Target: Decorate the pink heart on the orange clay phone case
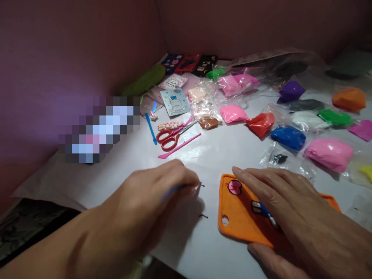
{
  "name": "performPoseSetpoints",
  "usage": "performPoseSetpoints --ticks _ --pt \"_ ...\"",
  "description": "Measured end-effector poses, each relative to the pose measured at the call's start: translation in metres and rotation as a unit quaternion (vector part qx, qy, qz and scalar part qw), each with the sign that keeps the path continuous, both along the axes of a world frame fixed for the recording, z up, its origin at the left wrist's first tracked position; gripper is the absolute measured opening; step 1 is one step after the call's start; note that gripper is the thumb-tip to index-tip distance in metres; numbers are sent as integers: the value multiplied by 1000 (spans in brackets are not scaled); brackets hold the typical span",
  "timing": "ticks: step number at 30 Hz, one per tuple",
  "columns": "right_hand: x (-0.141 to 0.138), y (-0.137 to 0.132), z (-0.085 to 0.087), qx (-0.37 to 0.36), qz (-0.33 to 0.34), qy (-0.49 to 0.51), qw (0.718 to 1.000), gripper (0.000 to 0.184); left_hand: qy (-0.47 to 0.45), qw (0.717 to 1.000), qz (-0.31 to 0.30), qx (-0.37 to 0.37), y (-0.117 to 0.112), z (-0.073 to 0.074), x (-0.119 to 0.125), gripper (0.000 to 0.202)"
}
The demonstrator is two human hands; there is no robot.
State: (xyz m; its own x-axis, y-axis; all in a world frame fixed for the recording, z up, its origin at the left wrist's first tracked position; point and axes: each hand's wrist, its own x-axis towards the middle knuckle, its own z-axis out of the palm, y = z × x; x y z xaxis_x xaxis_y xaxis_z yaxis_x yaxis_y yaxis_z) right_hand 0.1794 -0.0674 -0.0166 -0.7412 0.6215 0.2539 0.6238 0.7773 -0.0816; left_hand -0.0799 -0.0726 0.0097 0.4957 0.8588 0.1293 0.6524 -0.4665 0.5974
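Observation:
My left hand (pixel 151 197) is closed around a thin blue tool (pixel 177 188) whose tip rests on the white table (pixel 209 155), beside small dark crumbs (pixel 203 215). My right hand (pixel 293 209) lies flat with its fingers stretched out on an orange clay-covered phone case (pixel 235 217). The case carries a pink heart (pixel 235 187) and a small blue and white figure (pixel 260 208), partly hidden under my fingers.
Red scissors (pixel 170 137), a pink plastic stick (pixel 178 146) and a blue tool (pixel 151 128) lie behind my left hand. Several bags of coloured clay (pixel 328 153) spread over the right side. Decorated cases and cards (pixel 176 100) sit at the back by the pink wall.

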Motion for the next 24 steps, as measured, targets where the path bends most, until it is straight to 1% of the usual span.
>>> performPoseSetpoints --ticks 1,2,3,4,5,6,7,8,9,10,11,13,14,17,20,22,24 --pt "0 0 0 0 0 1 1000 66 43 999 -17 29 -8 -2 -2 17" --pt "0 0 0 -1 -2 2 1000 66 80 994 -48 61 -16 -4 -4 23" --pt "1 0 0 -3 -5 0 1000 65 114 988 -61 85 -25 -6 -7 27" --pt "1 0 0 -1 -6 -1 1000 65 132 984 -55 103 -32 -7 -9 31" --pt "0 0 1 -1 -6 -5 1000 65 137 984 -28 112 -39 -7 -11 39" --pt "0 0 1 0 -6 -7 1000 65 122 985 19 120 -43 -6 -12 44" --pt "0 0 2 1 -5 -11 1000 66 107 990 27 93 -45 -5 -12 47" --pt "0 -1 2 1 -4 -13 1000 66 75 994 57 52 -44 -3 -11 45" --pt "-1 -1 3 1 -6 -14 1000 67 29 998 52 18 -41 0 -8 39" --pt "-1 -1 4 -2 -10 -14 1000 67 -11 998 64 -19 -35 2 -4 31" --pt "-2 -1 4 -2 -12 -11 1000 67 -39 997 44 -49 -29 4 1 26" --pt "-2 -1 6 -5 -13 -9 1000 68 -92 994 39 -49 -14 8 11 20" --pt "-3 -1 7 -5 -12 -7 1000 68 -109 991 47 -63 -7 9 15 17" --pt "-3 0 7 -11 -16 -9 1000 70 -129 985 54 -96 8 13 22 11" --pt "-3 1 6 -7 -24 -10 1000 71 -125 988 54 -71 13 15 24 11" --pt "-4 1 4 5 -24 -8 1000 71 -113 992 37 -52 14 15 24 11" --pt "-3 2 3 12 -22 -8 1000 72 -104 993 20 -51 14 12 24 11"
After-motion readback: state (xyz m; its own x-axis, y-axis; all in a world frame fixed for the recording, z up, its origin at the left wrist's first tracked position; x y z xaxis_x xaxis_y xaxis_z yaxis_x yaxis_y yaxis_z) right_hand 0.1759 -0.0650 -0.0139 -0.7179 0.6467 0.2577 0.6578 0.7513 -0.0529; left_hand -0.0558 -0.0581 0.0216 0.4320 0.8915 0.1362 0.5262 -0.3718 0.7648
